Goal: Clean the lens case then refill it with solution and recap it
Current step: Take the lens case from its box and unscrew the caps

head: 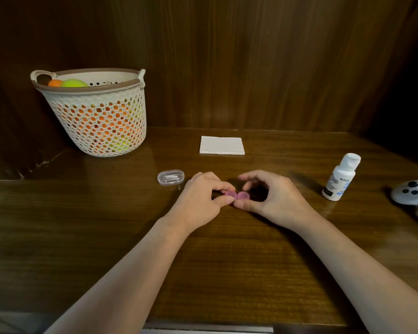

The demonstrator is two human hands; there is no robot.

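Observation:
A small pink lens case (237,195) with two round caps lies on the wooden table (203,261) between my hands. My left hand (200,198) pinches its left cap between thumb and forefinger. My right hand (273,196) curls around the right cap, thumb at its near edge and fingers arched over the far side. A white solution bottle (340,177) with its white cap on stands upright to the right, apart from my right hand. A folded white tissue (222,145) lies flat farther back.
A clear oval box (171,177) holding tweezers sits just left of my left hand. A perforated cream basket (99,116) of coloured balls stands at the back left. A grey controller (414,195) lies at the right edge. Wooden walls close the back and sides.

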